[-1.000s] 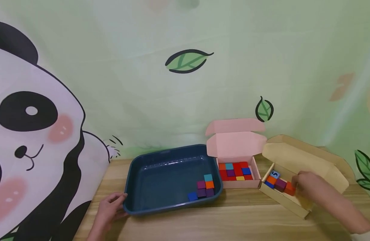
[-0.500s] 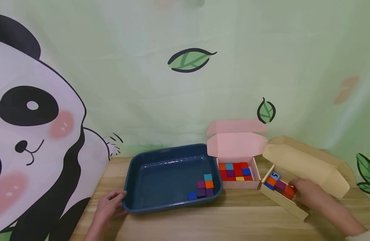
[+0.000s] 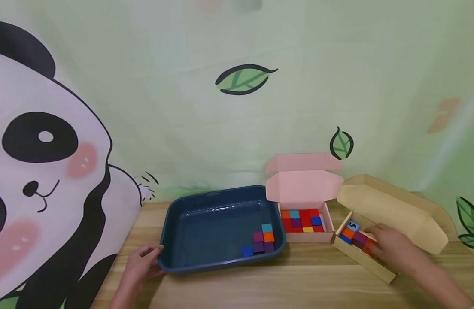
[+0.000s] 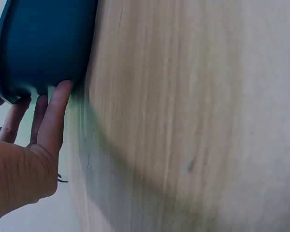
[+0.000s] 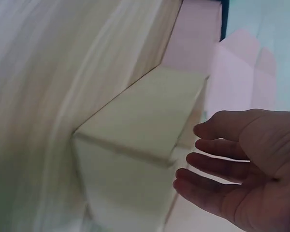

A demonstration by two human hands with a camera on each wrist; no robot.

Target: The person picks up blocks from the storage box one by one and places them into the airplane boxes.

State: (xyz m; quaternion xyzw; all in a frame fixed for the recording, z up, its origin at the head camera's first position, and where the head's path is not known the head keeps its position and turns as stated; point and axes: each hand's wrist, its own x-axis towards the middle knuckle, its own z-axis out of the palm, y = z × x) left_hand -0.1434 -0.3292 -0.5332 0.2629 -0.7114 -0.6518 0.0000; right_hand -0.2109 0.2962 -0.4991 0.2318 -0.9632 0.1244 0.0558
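My left hand (image 3: 139,264) touches the outer left end of the dark blue tray (image 3: 206,269); its extended fingers lie against the outer wall in the left wrist view. Inside the tray's near right corner sit several coloured blocks (image 3: 258,247). My right hand (image 3: 393,246) reaches over the yellow cardboard box (image 3: 362,262), its fingers loosely bent and spaced apart in the right wrist view. Its fingertips are right at the red block (image 3: 369,247), which they partly cover. Beside that block lie a purple block (image 3: 359,239), an orange one (image 3: 347,232) and a light blue one marked 5 (image 3: 353,225).
Between the tray and the yellow box stands a pink box (image 3: 305,237) with its lid up, holding rows of coloured blocks. The yellow box's raised lid (image 3: 391,210) leans behind my right hand. A printed panda curtain (image 3: 175,128) hangs behind the wooden table (image 3: 260,287).
My right hand has shifted slightly left inside the yellow box, covering more of the red block. My left hand stays at the tray's end.
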